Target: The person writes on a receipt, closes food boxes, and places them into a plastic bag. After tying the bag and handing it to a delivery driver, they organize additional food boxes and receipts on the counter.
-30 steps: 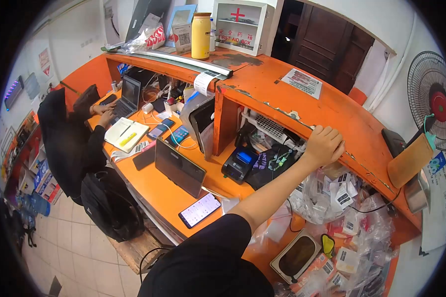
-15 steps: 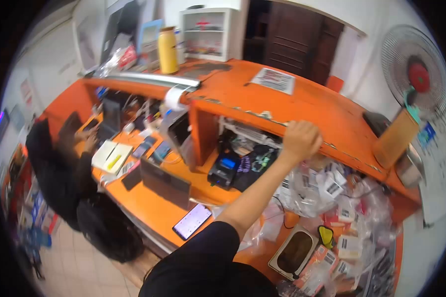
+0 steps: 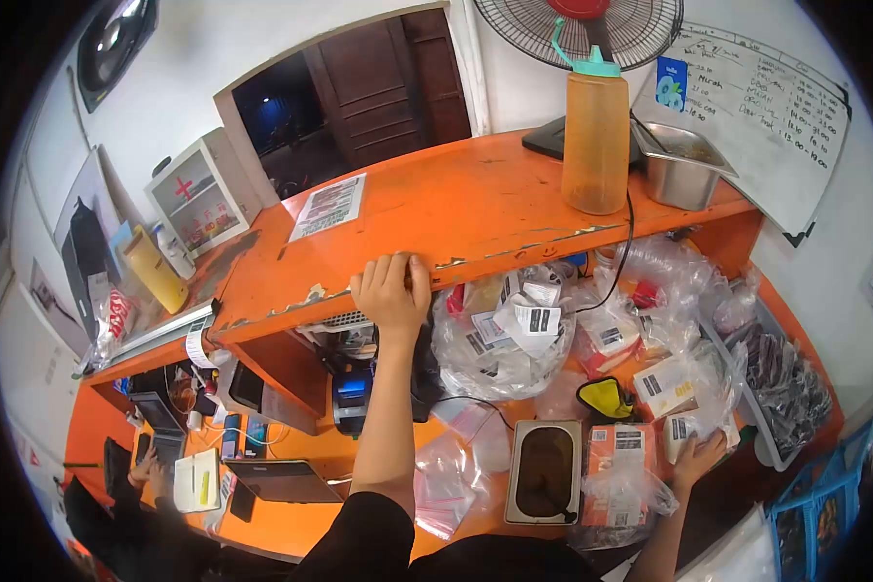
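My left hand [image 3: 394,288] rests on the front edge of the orange upper counter [image 3: 436,213], its fingers curled over the edge. Below it, a bulging clear plastic bag [image 3: 500,349] holds several labelled packets. My right hand [image 3: 698,458] lies low on the right with its fingers spread, touching a small white labelled packet [image 3: 684,427]. Left of that hand is an orange-and-white labelled packet [image 3: 615,475] partly covered by clear plastic. A metal container with dark contents [image 3: 543,470] sits beside it. A yellow-and-black object [image 3: 605,398] lies just above.
A bottle with a teal cap [image 3: 595,145] and a steel container [image 3: 684,170] stand on the upper counter, below a fan [image 3: 582,29]. A grey bin [image 3: 776,398] of dark packets is at the right. A person in black [image 3: 126,529] works at a laptop [image 3: 160,427].
The view has swung to the right, showing more of the fan, whiteboard and packets. My right hand has come into view at the packets. My left hand stays on the counter edge.
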The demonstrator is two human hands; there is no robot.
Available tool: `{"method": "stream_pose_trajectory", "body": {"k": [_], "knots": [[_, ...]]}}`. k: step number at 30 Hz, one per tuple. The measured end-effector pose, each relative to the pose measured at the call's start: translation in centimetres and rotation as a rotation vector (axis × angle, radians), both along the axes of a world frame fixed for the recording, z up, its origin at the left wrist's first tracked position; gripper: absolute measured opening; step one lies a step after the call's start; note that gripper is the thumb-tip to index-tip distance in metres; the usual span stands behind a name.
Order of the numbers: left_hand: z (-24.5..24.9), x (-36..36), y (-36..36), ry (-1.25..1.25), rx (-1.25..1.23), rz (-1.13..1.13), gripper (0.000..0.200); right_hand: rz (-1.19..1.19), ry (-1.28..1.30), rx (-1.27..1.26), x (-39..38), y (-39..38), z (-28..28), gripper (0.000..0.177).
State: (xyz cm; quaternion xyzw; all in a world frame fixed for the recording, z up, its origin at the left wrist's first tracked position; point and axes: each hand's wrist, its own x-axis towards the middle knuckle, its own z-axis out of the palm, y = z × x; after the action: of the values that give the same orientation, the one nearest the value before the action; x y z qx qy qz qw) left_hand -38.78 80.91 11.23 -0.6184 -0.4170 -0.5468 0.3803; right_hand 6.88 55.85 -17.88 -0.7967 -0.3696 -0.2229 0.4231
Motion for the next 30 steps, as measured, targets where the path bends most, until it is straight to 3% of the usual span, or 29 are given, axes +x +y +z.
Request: {"method": "stream_pose_trajectory", "body": {"k": [6,9,15,19,20,21,22,23,24,25,26,27,28,30], "knots": [[0.0,0.1,0.0,-0.007,0.027,0.012,0.010,0.000,0.047,0.026,0.0,0.1,0.0,0.052],[0.1,-0.2,-0.1,0.046,0.027,0.037,0.011,-0.012,-0.079,0.028,1.5,0.2,-2.0,0.050],[0.0,-0.5,0.6,-0.004,0.103,-0.042,0.012,-0.007,-0.050,-0.078,1.2,0.2,-0.5,0.053],[0.6,-1.0,-1.0,-0.045,-0.051,-0.034,0.013,-0.026,-0.023,-0.142,2.9,0.6,-1.1,0.051],[0.7,-1.5,-1.1,-0.303,-0.321,-0.396,0.015,-0.068,0.029,-0.224,4.4,0.5,-1.3,0.049],[1.3,-1.8,-1.5,-0.560,-0.583,-0.765,0.019,0.376,0.769,0.087,8.0,0.4,-1.5,0.039],[3.2,-2.6,-4.3,-0.614,-0.574,-0.987,0.024,0.372,0.810,0.189,11.0,0.0,-0.7,0.036],[5.1,-4.1,-6.7,-0.532,-0.520,-0.919,0.028,0.362,0.849,0.296,12.8,-0.9,0.7,0.032],[7.2,-5.1,-9.6,-0.504,-0.406,-0.791,0.029,0.359,0.840,0.506,8.1,-1.5,7.2,0.031],[8.4,-7.6,-11.2,-0.202,-0.169,-0.527,0.029,0.509,0.783,0.501,7.5,-2.1,11.2,0.033],[9.9,-10.6,-12.4,-0.320,-0.108,-0.769,0.027,0.562,0.718,0.509,3.3,-2.3,17.1,0.035],[12.6,-14.6,-14.7,-0.163,-0.138,-0.784,0.026,0.669,0.575,0.459,-0.7,-2.7,22.1,0.037],[14.8,-13.6,-18.3,-0.165,-0.157,-0.809,0.026,0.741,0.415,0.342,-4.0,-3.5,26.4,0.039],[19.4,-11.7,-27.2,-0.190,0.523,-1.190,0.031,1.218,0.070,0.381,-10.0,-4.2,32.4,0.063]]}}
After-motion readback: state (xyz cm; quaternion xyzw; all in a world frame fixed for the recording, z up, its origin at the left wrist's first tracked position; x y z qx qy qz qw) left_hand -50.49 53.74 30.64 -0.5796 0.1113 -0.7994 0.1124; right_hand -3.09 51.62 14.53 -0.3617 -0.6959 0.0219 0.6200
